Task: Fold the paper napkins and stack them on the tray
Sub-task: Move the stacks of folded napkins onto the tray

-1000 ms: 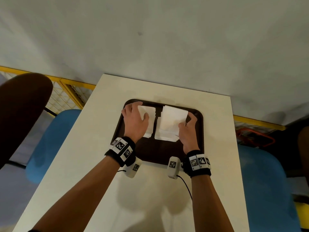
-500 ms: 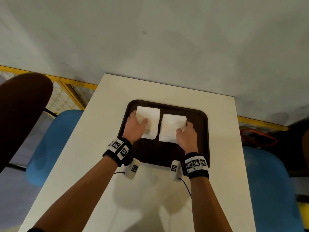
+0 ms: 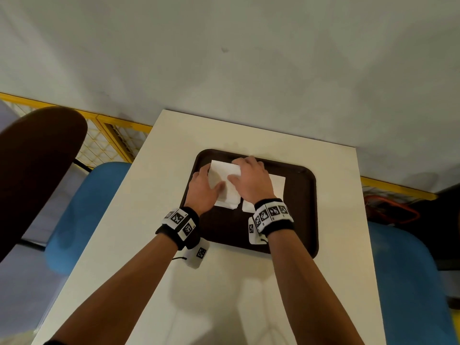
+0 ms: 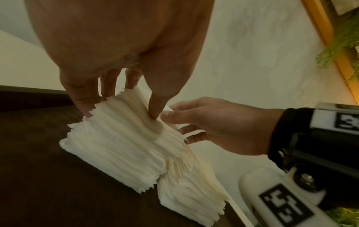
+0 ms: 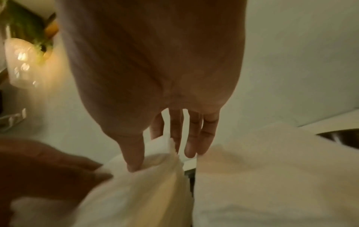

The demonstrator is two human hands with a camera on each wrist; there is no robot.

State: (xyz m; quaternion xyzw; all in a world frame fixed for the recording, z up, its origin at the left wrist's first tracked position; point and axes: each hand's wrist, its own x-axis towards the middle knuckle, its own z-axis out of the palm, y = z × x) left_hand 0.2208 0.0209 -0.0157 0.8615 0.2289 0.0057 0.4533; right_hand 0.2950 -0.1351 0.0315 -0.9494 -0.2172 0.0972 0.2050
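White counter beneath grey wall; brown tray carrying two napkin stacks. Left stack being gripped by left hand and right hand, the latter moved over from right stack.

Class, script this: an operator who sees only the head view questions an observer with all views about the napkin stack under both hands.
Operator: How deep is that stack?
Observer: Left wrist view: the left stack is many sheets deep, with ragged edges.
Operator: How does the left hand grip it?
Observer: The left hand presses its thumb into the near side, denting it; its fingers reach down behind the far side.
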